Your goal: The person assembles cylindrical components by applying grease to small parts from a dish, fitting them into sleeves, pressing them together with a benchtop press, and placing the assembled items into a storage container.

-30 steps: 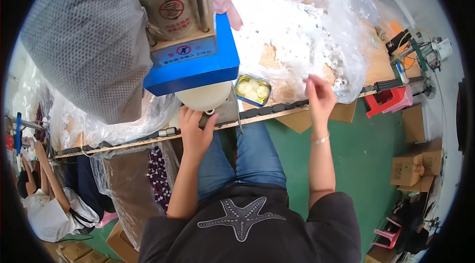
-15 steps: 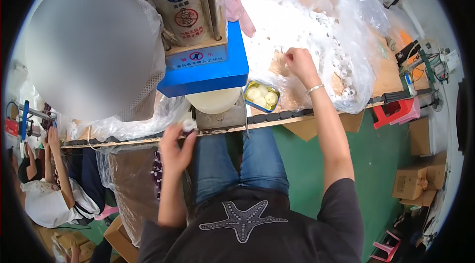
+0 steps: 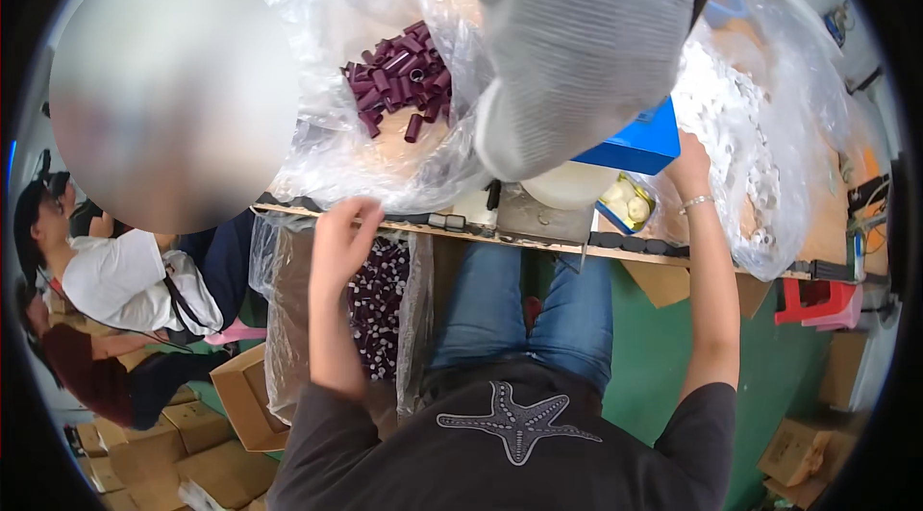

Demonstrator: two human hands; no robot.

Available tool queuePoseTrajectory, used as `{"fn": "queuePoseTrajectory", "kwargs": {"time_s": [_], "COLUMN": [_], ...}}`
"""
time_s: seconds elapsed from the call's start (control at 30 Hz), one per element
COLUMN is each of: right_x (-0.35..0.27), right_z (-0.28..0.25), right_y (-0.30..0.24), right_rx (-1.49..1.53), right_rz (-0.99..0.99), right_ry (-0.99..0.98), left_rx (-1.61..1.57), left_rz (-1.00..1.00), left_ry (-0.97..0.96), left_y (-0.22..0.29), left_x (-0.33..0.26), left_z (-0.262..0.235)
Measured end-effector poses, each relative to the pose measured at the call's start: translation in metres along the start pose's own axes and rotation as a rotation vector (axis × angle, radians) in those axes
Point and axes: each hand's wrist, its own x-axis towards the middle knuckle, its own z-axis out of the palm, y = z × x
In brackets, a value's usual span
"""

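My left hand [image 3: 344, 234] is raised at the table's front edge, fingers bent and thumb apart, with no piece visible in it. Below it stands a plastic-lined box [image 3: 380, 309] filled with small maroon and white pieces. Loose maroon tubes [image 3: 404, 69] lie on clear plastic sheeting beyond that hand. My right hand [image 3: 690, 168] reaches beside the blue block [image 3: 646, 141] of a bench press, at the near side of a heap of small white plastic parts [image 3: 731, 117]. The block partly covers its fingers, so their grip is hidden.
A grey-white ribbed cloth [image 3: 586, 40] hides most of the press. Beside the metal base [image 3: 546, 215] sits a small blue-and-yellow tin [image 3: 630, 230] with pale round pieces. Other people sit at the left, near an open cardboard box [image 3: 252, 396]. A red stool [image 3: 817, 302] stands at right.
The view has swung left, bringing the maroon tubes and the lined box into sight. My left hand has moved left from the press base, and the small white piece at its fingers no longer shows.
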Motion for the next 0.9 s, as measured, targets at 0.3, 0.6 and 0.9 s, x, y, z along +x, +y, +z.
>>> {"fn": "queuePoseTrajectory", "kwargs": {"time_s": [0.3,0.6,0.9], "right_x": [-0.076,-0.142,-0.138], "right_z": [-0.047,-0.021,-0.003], "right_y": [-0.021,-0.117,-0.124], "right_rx": [0.905,1.108,0.886], "right_rz": [-0.112,-0.449,-0.570], "right_ry": [0.215,-0.106,-0.045], "left_rx": [0.453,-0.418,-0.756], "left_rz": [0.300,0.123,0.150], "left_ry": [0.379,0.266,0.055], "left_y": [-0.062,0.027,0.077], "left_x": [0.124,0.038,-0.008], "left_z": [0.100,0.066,0.100]}}
